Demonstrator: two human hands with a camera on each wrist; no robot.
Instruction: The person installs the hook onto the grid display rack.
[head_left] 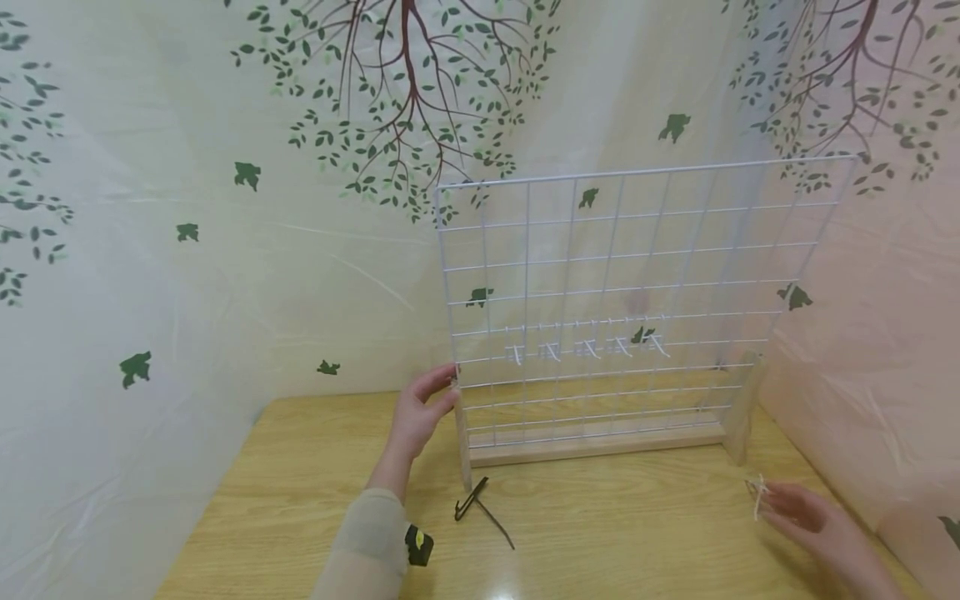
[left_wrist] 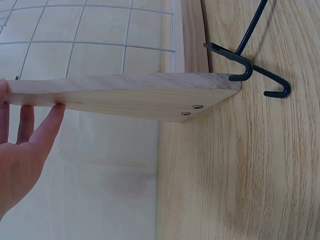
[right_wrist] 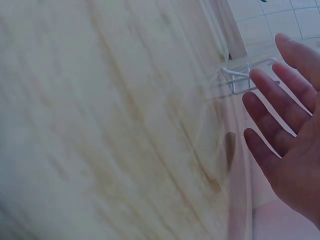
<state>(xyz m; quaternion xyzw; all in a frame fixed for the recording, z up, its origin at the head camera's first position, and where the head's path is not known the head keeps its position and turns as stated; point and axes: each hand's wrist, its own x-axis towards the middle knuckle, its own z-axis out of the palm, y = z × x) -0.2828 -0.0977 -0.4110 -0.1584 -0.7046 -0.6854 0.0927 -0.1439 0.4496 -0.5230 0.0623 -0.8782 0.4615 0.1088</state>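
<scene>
A white wire grid (head_left: 622, 175) stands upright in a wooden base (head_left: 600, 445), with several white hooks (head_left: 587, 348) hanging in a row across it. My left hand (head_left: 416, 417) holds the edge of the left wooden side panel (left_wrist: 125, 95), its fingertips against the panel's outer face in the left wrist view. To the right of the stand, my right hand (head_left: 817, 525) pinches a white wire hook (head_left: 760, 497) at its fingertips. The right wrist view has this hook (right_wrist: 235, 80) partly behind the fingers of the right hand (right_wrist: 295, 120).
Black hooked pieces (head_left: 472, 500) lie on the wooden table (head_left: 600, 533) before the stand's left foot. A small black object with a yellow mark (head_left: 419, 545) is beside the left sleeve. Leaf-patterned sheeting (head_left: 337, 275) hangs behind and on the right.
</scene>
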